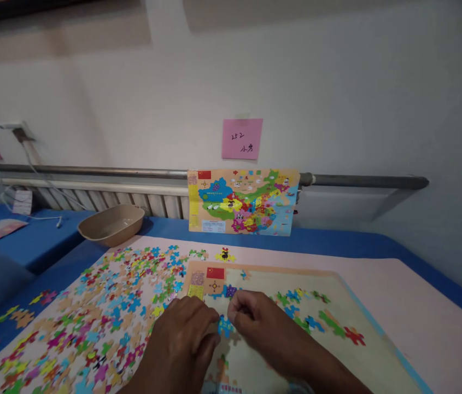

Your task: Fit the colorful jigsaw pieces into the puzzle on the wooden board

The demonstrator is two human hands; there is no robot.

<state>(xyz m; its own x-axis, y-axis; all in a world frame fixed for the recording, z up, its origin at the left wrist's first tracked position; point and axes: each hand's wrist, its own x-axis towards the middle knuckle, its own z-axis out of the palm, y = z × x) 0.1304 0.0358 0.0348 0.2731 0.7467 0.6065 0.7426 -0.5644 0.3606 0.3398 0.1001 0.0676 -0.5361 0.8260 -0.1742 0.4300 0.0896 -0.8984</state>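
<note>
My left hand (183, 342) is over the lower left part of the puzzle board (280, 358), its fingers curled and bent toward the board. Beside it, my right hand (255, 317) is closed, thumb against fingers; whatever the fingertips hold, if anything, is hidden. Between the hands lies a blue piece (225, 326) with white markings. Just above my right hand is a purple and blue piece (231, 290). Joined pieces with a red flag (215, 273) fill the board's upper left corner. Loose green and blue pieces (292, 311) and a red piece (354, 335) lie on the board's right half.
Many loose pieces (103, 312) cover the left of the pink sheet (423, 312). A beige bowl (111, 225) stands behind them. A printed map (244, 202) hangs from a pipe (362, 181) by the wall, under a pink note (241, 139).
</note>
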